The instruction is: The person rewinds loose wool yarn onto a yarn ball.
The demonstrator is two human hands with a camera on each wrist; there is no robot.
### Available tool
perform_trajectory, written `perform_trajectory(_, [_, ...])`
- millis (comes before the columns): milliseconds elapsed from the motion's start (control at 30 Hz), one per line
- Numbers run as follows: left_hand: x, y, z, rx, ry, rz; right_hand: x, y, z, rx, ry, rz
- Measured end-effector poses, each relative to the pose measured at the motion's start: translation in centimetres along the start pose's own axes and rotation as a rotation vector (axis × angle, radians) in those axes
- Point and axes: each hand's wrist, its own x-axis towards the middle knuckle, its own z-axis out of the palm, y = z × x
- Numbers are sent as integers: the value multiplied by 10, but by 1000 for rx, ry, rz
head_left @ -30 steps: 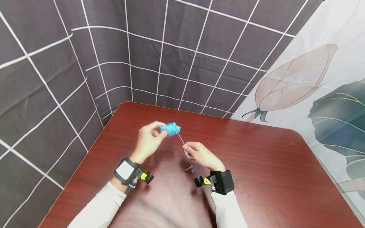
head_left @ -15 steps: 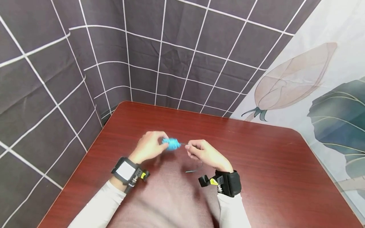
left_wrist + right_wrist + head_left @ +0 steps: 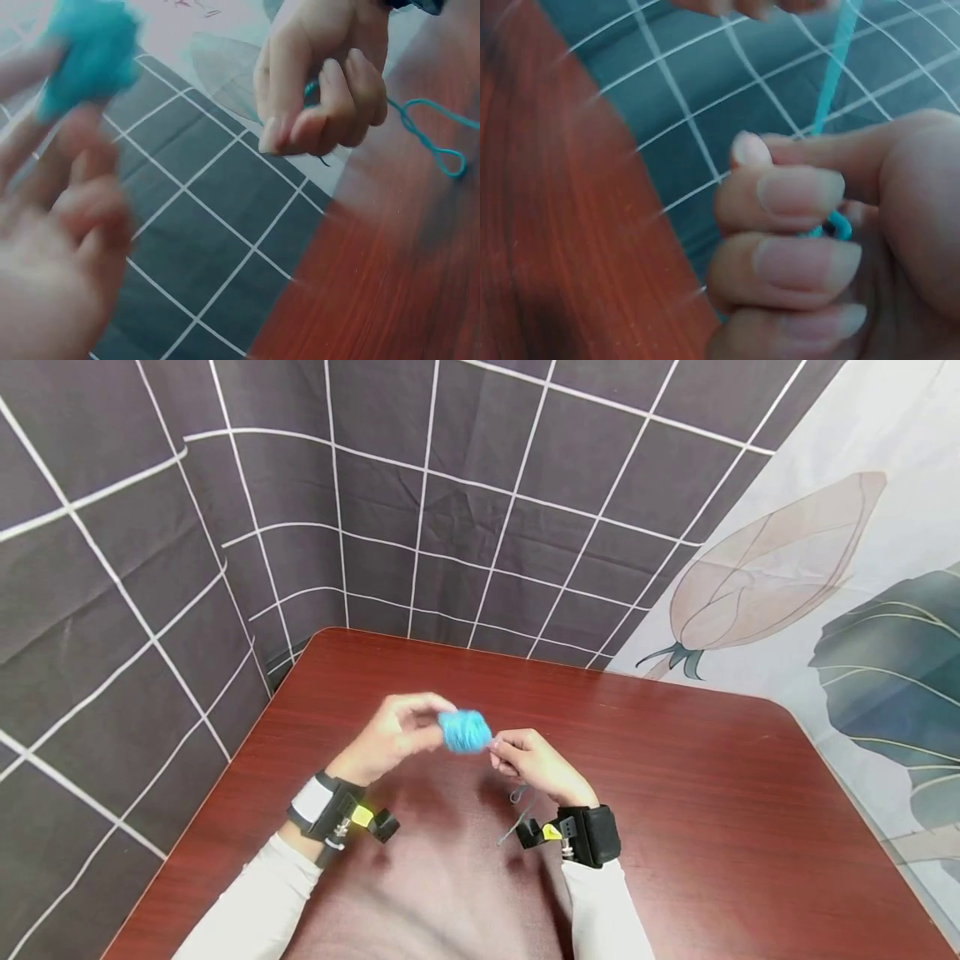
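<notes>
My left hand (image 3: pixel 393 737) holds a small wound bundle of turquoise yarn (image 3: pixel 465 732) between thumb and fingers, above the table. In the left wrist view the yarn bundle (image 3: pixel 90 56) is blurred. Close by on its right, my right hand (image 3: pixel 540 767) pinches the yarn strand, its fingers curled into the palm. The taut strand (image 3: pixel 834 75) runs up from the right thumb and forefinger in the right wrist view. A loose tail of yarn (image 3: pixel 442 154) hangs from the right hand with a loop in it.
Both hands are over a red-brown wooden table (image 3: pixel 720 793) with rounded corners. A dark cloth with white grid lines (image 3: pixel 465 518) hangs behind and to the left. A pale cloth with a flower print (image 3: pixel 772 577) hangs at the right. Each wrist wears a strapped camera mount.
The yarn bundle in my left hand dipped, then rose slightly and shifted right, closer to the right hand. My right hand moved right, then back left; the loose tail swung.
</notes>
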Motion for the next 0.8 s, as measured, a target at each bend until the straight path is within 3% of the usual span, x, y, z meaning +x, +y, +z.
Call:
perform_trajectory(100, [-2, 7, 5, 140, -339, 7, -3, -1, -5, 9, 0, -7])
perform_trajectory(167, [-4, 10, 9, 306, -473, -32, -6, -7, -5, -52, -10, -13])
perform_trajectory(200, [-4, 8, 10, 413, -499, -56, -6, -8, -5, -91, -16, -16])
perform_trajectory(267, [-5, 2, 12, 634, -462, -129, -7, -13, -1, -171, -40, -19])
perform_trajectory(300, [-6, -3, 12, 730, -406, -169, -8, -16, 1, -204, -61, -27])
perform_trajectory(367, [-6, -16, 8, 884, -235, -237, -7, -18, 7, -219, -100, -61])
perform_trajectory(433, [-5, -19, 6, 941, -15, -290, -6, -22, 12, -198, -130, -91])
perform_trajectory(533, [-2, -19, 3, 876, 294, -274, -4, -24, 18, -147, -155, -125])
perform_trajectory(567, [-1, -18, 1, 822, 366, -252, -3, -22, 20, -132, -159, -124])
perform_trajectory(633, [1, -16, 0, 629, 440, -216, 1, -15, 21, -95, -169, -96])
perform_trajectory(700, [2, -13, -1, 408, 423, -187, 5, -4, 21, -52, -171, -44])
perform_trajectory(800, [2, -9, -1, 143, 268, -157, 11, 10, 18, 23, -146, 22])
